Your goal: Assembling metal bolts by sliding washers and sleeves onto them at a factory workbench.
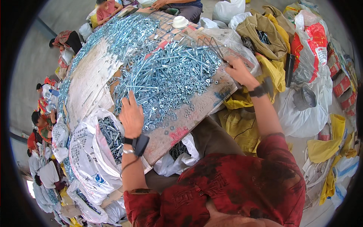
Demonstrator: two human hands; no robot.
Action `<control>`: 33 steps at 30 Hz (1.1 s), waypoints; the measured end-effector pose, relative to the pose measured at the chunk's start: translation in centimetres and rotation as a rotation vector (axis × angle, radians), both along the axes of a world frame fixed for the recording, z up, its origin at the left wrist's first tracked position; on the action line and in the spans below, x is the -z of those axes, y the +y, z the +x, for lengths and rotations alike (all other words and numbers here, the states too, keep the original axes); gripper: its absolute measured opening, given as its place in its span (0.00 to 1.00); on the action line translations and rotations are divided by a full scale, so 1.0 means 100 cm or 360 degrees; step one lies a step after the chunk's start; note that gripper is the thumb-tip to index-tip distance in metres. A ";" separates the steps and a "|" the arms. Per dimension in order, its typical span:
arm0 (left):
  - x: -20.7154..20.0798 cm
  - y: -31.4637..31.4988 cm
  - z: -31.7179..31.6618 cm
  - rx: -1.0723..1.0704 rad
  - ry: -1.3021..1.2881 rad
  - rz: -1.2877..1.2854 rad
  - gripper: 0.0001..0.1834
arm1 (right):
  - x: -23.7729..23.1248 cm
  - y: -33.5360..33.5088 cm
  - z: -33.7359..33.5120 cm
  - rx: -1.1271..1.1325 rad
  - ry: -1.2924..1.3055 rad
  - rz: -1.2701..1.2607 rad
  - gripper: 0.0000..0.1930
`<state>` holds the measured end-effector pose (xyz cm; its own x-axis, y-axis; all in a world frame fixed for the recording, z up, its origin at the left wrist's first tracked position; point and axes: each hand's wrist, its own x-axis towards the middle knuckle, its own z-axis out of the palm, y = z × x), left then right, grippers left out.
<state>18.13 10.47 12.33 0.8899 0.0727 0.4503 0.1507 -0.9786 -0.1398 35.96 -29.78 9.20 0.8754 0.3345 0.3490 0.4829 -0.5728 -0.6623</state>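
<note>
A large heap of silvery bolts [166,70], mixed with loose nuts and washers [185,85], covers the work board [196,113] before me. My left hand [131,116] rests at the near left edge of the heap, fingers stretched out and holding nothing. At the heap's right side, my right hand [239,71] is closed around a thin bent-wire rake [210,42]. Its prongs reach over the bolts at the far right. Just left of my left hand stands an open white sack [89,151] filled with bolts [109,132].
A white bowl [180,22] sits on the far side of the board. Tan and yellow sacks [264,34] and a grey metal cup [304,98] lie to the right. Below the board's front edge is a white bag [170,164]. Other people work along the left and far sides.
</note>
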 end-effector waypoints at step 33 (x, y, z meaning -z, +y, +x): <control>0.079 -0.038 -0.071 0.0210 -0.0119 -0.0580 0.15 | 0.026 0.075 0.137 0.0196 -0.0471 -0.1293 0.11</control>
